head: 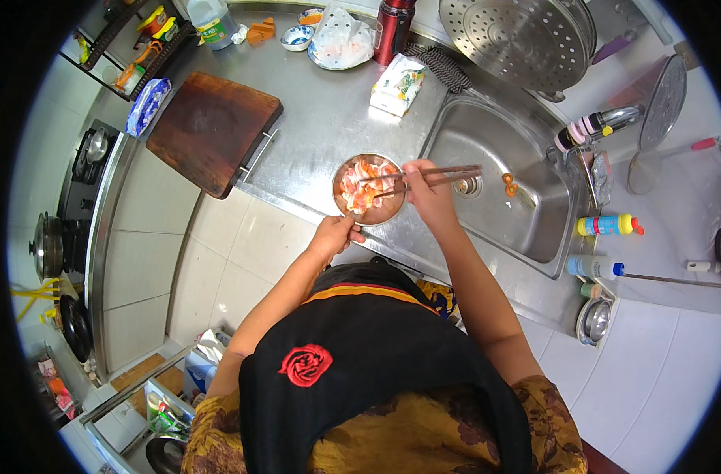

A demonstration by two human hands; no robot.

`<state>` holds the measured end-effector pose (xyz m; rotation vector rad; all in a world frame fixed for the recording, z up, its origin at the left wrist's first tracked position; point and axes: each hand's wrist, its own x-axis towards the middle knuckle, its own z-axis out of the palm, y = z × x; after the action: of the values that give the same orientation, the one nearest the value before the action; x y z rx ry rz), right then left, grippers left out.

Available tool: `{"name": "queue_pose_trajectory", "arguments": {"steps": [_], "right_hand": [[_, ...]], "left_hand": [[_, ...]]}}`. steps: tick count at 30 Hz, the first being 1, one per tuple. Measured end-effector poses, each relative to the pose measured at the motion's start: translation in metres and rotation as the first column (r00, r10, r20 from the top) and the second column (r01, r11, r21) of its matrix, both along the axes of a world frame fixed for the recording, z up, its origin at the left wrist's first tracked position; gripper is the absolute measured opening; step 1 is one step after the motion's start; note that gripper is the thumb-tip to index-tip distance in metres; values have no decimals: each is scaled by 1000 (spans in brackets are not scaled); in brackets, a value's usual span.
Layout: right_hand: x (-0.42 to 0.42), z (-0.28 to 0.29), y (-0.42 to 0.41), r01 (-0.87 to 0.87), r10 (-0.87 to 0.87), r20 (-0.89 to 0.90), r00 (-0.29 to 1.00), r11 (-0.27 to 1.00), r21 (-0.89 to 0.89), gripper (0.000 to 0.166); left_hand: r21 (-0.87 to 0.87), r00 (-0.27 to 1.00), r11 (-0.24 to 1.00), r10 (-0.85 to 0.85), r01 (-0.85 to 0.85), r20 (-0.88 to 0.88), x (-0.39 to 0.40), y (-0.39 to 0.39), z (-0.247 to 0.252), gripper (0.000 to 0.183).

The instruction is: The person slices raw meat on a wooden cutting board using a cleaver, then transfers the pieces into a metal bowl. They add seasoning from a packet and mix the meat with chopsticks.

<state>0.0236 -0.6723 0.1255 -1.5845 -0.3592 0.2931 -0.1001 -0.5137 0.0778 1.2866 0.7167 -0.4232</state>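
A round metal bowl (390, 212) stands at the front edge of the steel counter. Pieces of pale pink raw meat (356, 188) lie in it, with some orange-yellow matter among them. My left hand (335, 237) pinches the bowl's near rim between thumb and fingers. In my right hand (427, 192) is a pair of wooden chopsticks (455, 174). Their tips reach into the meat, slightly apart, while the thick ends point right over the sink.
A steel sink (497, 136) is on the right, with orange scraps (509, 185) near its drain. A wooden cutting board (215, 127) lies left. Behind stand a tissue pack (398, 85), a red thermos (392, 32) and a bagged plate (340, 41). A perforated steamer tray (514, 41) hangs back right.
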Motion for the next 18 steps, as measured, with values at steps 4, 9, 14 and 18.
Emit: {"name": "queue_pose_trajectory", "arguments": {"steps": [4,9,14,18], "right_hand": [[17,-28,18,97,-93,29,995,983,-155,19],[13,-32,2,195,-172,-302,938,979,50,19],[5,1,-17,218,-187,-218,958,967,131,18],[5,22,-13,128,-138,-158,978,989,-72,18]], "left_hand": [[-18,1000,1000,-17,17,3,1,2,-3,34],[-26,1000,1000,0,0,6,-1,3,-5,35],[-6,1000,1000,-20,20,6,-1,4,-6,36],[15,1000,999,-30,30,-8,-1,3,-1,35]]}}
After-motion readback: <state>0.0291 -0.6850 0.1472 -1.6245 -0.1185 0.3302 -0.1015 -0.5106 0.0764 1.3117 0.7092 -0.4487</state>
